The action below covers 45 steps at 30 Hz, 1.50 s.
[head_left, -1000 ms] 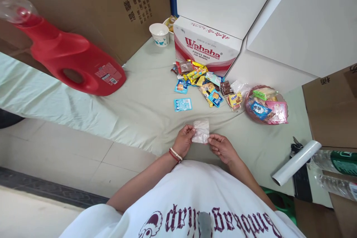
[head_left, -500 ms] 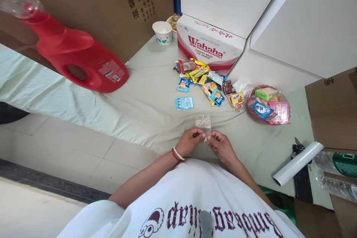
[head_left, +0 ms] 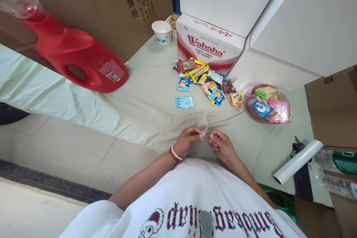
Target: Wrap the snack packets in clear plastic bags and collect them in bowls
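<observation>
Just in front of my body, my left hand (head_left: 187, 142) pinches the edge of a small clear plastic bag (head_left: 202, 121) between thumb and forefinger. The bag is thin and crumpled, extending up and away from the fingertips. My right hand (head_left: 222, 145) is closed in a pinch a short way right of the bag, apart from it; whether anything tiny is between those fingers I cannot make out. Beyond the hands lies a flat light-blue packet (head_left: 184, 102). Farther back is a loose pile of wrapped snacks (head_left: 210, 81).
A pink bowl (head_left: 249, 113) of packets stands right of the pile. Behind are a Wahaha carton (head_left: 205, 50) and a paper cup (head_left: 162, 33). A red detergent bottle (head_left: 83, 57) stands left. A white roll (head_left: 298, 161) and plastic bottles (head_left: 325, 160) lie at right.
My right hand has come off the plastic bag and moved slightly right. The bag has narrowed and twisted in my left hand, which has shifted slightly left.
</observation>
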{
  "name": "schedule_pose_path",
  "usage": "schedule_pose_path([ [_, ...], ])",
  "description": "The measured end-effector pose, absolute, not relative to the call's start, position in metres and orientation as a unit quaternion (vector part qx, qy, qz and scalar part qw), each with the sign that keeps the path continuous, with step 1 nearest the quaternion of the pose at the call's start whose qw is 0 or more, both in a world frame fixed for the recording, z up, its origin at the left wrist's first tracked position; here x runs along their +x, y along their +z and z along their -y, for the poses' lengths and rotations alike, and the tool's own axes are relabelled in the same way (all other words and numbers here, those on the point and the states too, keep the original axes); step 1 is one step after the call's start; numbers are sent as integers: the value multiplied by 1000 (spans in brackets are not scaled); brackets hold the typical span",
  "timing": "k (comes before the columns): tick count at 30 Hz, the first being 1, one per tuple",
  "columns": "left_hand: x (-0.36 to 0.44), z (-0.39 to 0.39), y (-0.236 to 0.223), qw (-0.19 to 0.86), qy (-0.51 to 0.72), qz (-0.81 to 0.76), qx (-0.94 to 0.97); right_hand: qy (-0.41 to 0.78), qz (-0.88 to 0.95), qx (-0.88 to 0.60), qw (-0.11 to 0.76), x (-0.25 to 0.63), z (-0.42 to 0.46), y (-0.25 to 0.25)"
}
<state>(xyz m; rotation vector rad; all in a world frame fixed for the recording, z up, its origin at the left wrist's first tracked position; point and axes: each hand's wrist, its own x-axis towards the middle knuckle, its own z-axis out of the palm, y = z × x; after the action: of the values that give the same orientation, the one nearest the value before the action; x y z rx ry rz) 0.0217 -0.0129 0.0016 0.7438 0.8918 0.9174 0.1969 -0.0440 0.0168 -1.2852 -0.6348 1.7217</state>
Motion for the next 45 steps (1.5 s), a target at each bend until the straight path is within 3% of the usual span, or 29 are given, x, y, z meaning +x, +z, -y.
schedule_pose_path([
  [10,20,21,0,671,419,-390,472,622,327,-562,437,190,40,12],
  [16,20,19,8,709,398,-415,408,588,365,-576,435,189,40,10],
  [21,27,16,3,683,413,-442,409,548,400,-598,426,189,43,14],
  [26,22,13,-7,719,463,-458,244,552,315,-607,477,196,53,12],
  [31,15,14,-4,730,479,-440,212,628,301,-608,380,210,67,4],
  [40,27,3,0,648,457,-564,229,417,590,-573,386,212,60,34],
  [45,22,-18,-8,665,522,-515,142,453,478,-641,395,209,82,16],
])
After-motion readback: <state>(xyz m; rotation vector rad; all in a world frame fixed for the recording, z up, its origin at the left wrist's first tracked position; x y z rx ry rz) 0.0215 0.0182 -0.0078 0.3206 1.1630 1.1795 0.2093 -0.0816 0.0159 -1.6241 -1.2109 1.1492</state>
